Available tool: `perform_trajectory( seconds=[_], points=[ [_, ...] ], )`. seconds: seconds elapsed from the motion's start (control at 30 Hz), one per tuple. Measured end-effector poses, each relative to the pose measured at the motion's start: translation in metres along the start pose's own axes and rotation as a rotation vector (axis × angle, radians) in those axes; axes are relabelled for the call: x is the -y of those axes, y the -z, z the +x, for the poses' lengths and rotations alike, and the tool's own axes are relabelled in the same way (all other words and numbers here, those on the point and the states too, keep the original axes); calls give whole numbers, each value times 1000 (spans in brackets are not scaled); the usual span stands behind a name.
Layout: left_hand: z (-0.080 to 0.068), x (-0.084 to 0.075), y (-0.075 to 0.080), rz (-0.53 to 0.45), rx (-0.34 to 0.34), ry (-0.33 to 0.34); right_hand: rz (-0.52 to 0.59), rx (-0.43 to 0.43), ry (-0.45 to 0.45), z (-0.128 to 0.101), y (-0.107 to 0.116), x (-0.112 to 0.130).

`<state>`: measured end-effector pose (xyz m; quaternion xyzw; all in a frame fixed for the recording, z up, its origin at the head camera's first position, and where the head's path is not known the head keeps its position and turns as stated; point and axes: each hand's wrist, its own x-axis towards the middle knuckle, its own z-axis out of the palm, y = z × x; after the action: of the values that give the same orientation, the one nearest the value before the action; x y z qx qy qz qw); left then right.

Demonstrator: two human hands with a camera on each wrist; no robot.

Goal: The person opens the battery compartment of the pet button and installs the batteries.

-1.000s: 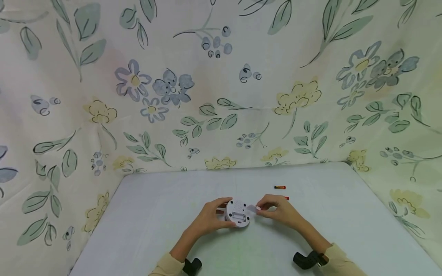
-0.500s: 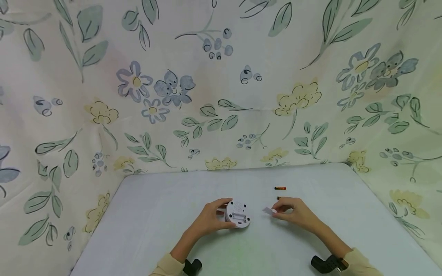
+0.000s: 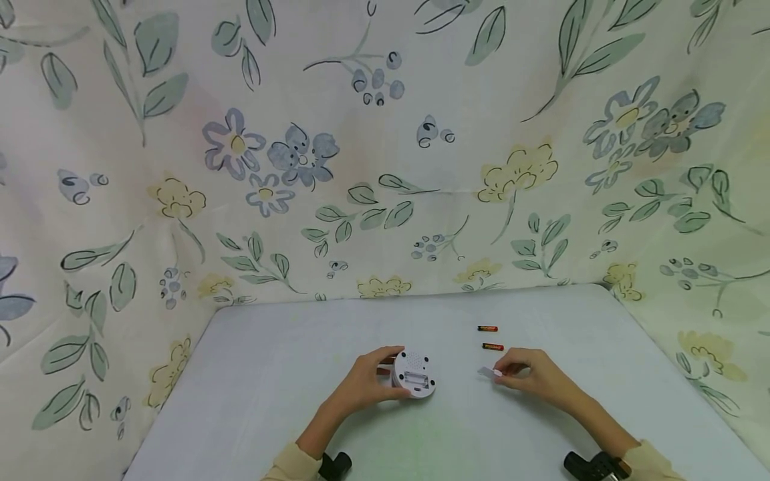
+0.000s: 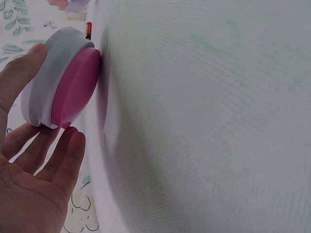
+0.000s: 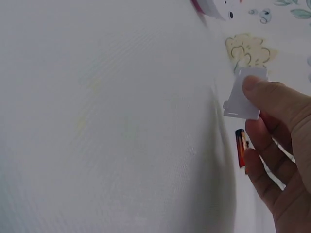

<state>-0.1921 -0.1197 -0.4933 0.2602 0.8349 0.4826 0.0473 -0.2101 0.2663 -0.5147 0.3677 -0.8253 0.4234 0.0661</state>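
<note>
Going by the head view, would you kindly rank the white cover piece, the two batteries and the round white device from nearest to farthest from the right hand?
1. White cover piece: pinched in the right hand, at its fingertips.
2. Nearer battery: just beyond the fingers.
3. Farther battery: behind the first, toward the cloth wall.
4. Round white device: off to the left, gripped by the left hand.

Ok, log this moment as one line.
left hand: grips round device | right hand: pinches battery cover | two batteries: on table
</note>
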Motion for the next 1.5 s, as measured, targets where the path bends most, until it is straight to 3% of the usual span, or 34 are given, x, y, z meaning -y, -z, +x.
perform_trajectory(
  seconds=[0.43, 0.93, 1.5],
  points=[
    [-1, -2, 1, 6, 3, 5, 10, 74, 22, -4, 6, 2],
    [-2, -2, 2, 14, 2, 12, -33, 103, -151, -7, 21, 7],
    [-4, 0, 2, 29, -1, 17, -35, -130, -325, 2, 53, -42]
  ],
)
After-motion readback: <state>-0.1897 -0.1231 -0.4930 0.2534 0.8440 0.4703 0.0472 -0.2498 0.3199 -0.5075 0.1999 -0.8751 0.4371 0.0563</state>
